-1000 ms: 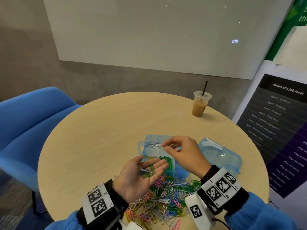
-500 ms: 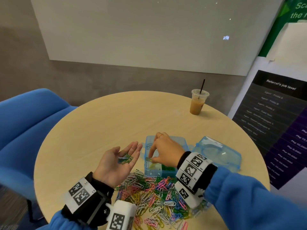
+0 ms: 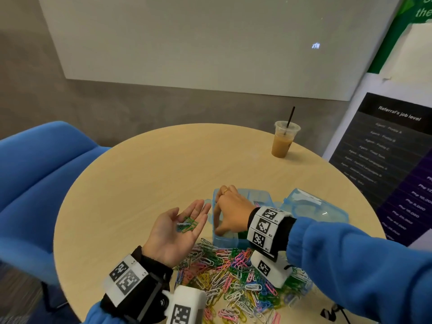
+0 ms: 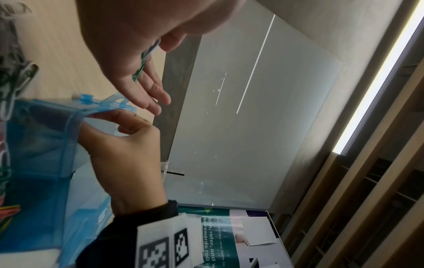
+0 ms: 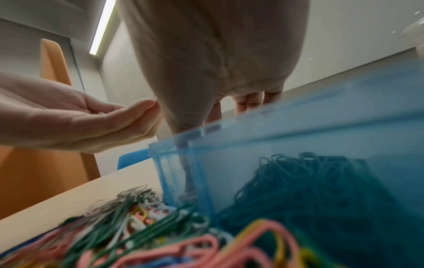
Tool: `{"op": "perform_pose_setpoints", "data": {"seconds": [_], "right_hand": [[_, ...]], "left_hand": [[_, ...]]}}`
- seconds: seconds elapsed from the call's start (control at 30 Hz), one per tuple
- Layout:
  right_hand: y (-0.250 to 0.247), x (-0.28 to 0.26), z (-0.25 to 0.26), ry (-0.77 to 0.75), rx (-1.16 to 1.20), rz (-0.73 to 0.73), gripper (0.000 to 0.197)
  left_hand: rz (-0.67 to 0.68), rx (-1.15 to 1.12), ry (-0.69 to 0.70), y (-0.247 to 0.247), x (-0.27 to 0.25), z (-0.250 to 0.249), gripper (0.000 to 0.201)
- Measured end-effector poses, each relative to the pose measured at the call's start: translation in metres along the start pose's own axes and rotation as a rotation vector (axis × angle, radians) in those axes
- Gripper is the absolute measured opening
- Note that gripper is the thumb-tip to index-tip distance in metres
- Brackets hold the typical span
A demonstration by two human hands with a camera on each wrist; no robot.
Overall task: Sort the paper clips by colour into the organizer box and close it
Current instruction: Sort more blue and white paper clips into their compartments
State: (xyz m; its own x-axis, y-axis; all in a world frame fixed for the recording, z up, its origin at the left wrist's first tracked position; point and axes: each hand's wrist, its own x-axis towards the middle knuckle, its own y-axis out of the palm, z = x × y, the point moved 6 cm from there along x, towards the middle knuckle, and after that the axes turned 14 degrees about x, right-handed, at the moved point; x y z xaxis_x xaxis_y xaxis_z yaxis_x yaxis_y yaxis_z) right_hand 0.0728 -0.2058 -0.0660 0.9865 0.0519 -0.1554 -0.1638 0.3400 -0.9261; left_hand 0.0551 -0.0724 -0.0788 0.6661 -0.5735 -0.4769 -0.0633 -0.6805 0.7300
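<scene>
My left hand (image 3: 174,230) flat open, palm up, green clips (image 3: 187,224) on it; right hand (image 3: 230,212) fingers curled down into box (image 3: 225,240) at frame centre, can't tell if pinching anything

The far and left parts of the round table (image 3: 140,183) lie bare, giving open passage. The near edge is covered by the loose pile of paper clips (image 3: 233,277), which touches the front wall of the organizer box (image 3: 224,242). Its open lid (image 3: 315,206) blocks the right side. The left hand (image 3: 177,228), palm up, sits just beside the box's left wall, the right hand (image 3: 231,213) over its compartments. An iced drink cup (image 3: 284,141) stands well apart at the far right rim.
</scene>
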Motion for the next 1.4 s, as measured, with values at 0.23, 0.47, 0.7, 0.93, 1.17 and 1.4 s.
{"op": "perform_pose_setpoints", "data": {"seconds": [0.23, 0.47, 0.7, 0.93, 1.17, 1.4], "right_hand": [[0.004, -0.008, -0.007, 0.033, 0.096, 0.039, 0.010], [-0.055, -0.005, -0.037, 0.103, 0.379, -0.132, 0.021], [-0.076, -0.027, -0.027, -0.055, 0.460, -0.404, 0.020], [-0.039, -0.055, 0.049, -0.411, 0.370, -0.072, 0.011], [-0.040, -0.056, 0.039, -0.356, 0.519, -0.136, 0.010], [-0.052, -0.059, 0.032, -0.336, 0.589, -0.193, 0.006]], "left_hand": [[0.017, 0.028, 0.013, 0.006, -0.007, 0.002, 0.045], [0.023, 0.087, 0.013, 0.010, -0.007, 0.008, 0.051], [0.063, 0.097, -0.020, 0.016, -0.009, 0.019, 0.069], [0.185, 0.009, -0.059, 0.031, -0.016, 0.030, 0.073], [0.198, -0.043, -0.060, 0.027, -0.009, 0.036, 0.070], [0.209, 0.070, -0.036, 0.030, -0.012, 0.036, 0.061]]}}
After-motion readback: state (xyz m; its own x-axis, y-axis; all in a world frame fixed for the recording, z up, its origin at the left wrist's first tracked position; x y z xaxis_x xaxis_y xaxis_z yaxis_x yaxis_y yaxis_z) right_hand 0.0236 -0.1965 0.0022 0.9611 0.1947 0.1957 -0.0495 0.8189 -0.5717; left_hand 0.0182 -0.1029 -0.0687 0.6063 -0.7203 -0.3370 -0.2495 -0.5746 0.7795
